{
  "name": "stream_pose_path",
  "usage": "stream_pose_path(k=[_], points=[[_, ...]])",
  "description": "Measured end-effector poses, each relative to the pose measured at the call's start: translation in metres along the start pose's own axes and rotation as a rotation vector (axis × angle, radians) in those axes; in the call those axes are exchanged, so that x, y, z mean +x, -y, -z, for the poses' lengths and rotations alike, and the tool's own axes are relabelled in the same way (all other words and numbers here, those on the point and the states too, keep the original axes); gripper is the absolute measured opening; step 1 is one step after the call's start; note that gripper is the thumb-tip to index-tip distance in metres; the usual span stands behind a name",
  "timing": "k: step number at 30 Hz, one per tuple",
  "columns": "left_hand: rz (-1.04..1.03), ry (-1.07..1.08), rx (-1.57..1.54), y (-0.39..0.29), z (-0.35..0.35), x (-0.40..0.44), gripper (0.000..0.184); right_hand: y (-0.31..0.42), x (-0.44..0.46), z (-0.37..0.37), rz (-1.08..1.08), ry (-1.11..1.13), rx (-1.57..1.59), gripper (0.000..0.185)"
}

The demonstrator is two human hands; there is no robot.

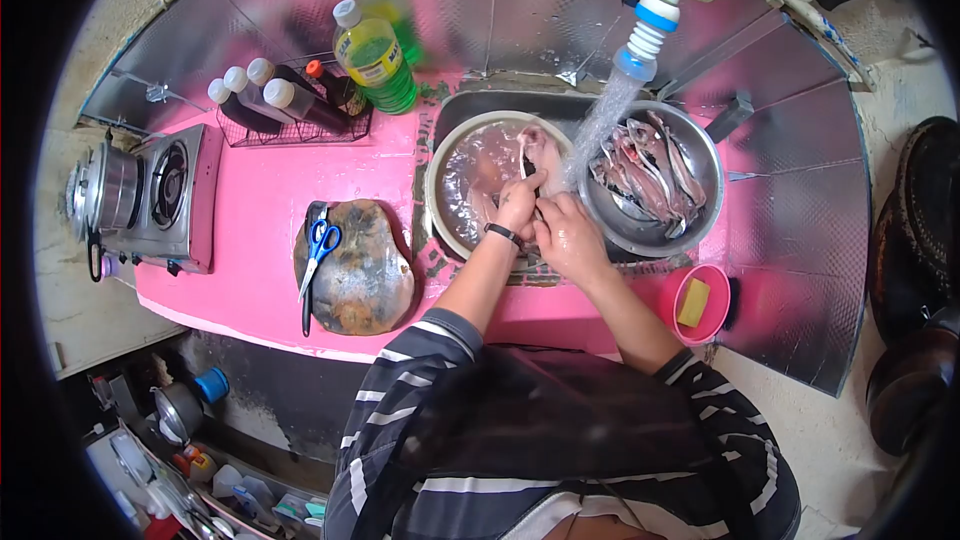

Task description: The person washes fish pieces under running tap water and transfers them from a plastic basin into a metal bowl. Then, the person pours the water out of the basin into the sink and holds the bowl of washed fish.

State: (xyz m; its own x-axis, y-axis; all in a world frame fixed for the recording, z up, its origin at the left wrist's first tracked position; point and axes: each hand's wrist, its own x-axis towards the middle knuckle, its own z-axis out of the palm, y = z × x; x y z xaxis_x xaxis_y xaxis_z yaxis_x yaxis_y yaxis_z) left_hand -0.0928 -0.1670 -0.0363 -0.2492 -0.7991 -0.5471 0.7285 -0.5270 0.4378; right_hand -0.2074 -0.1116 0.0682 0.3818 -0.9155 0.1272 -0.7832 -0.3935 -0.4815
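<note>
On the pink bench (250,205), the left hand (516,208) and right hand (568,236) meet over the near side of a pale round basin (435,185). The basin stands in the sink (480,102), which is let into the bench, and holds cloudy water. The left hand is closed around a pale fish (541,148), whose body reaches past the fingers toward the basin's far rim. The right hand's fingers are bent and drawn together against the left hand; their tips are hidden, so what they pinch cannot be told.

Right of the basin, a steel bowl (712,215) carries several opened fish (650,175). Water falls from the tap hose (640,50) between the two vessels. Near the bench's right front corner stands a pink tub (668,295) with a yellow sponge (693,303) inside. Toward the front edge, left of the sink, blue-handled scissors (322,240) lie on a chopping block (370,275). A stove (195,200) sits at the bench's left edge; a green bottle (378,70) stands near the back edge.
</note>
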Motion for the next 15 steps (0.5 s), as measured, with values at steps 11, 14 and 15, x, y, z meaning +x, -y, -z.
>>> stream_pose_path(k=[11, 14, 15], points=[[-0.021, 0.11, -0.301, 0.023, -0.008, 0.004, 0.037, -0.075, 0.008, -0.012, -0.56, 0.19, 0.678, 0.033], [0.021, 0.177, -0.394, 0.022, -0.008, -0.001, 0.036, -0.07, 0.009, 0.01, -0.496, 0.162, 0.674, 0.028], [0.019, 0.169, -0.421, 0.018, -0.013, -0.007, 0.036, -0.068, 0.009, 0.017, -0.481, 0.162, 0.652, 0.028]])
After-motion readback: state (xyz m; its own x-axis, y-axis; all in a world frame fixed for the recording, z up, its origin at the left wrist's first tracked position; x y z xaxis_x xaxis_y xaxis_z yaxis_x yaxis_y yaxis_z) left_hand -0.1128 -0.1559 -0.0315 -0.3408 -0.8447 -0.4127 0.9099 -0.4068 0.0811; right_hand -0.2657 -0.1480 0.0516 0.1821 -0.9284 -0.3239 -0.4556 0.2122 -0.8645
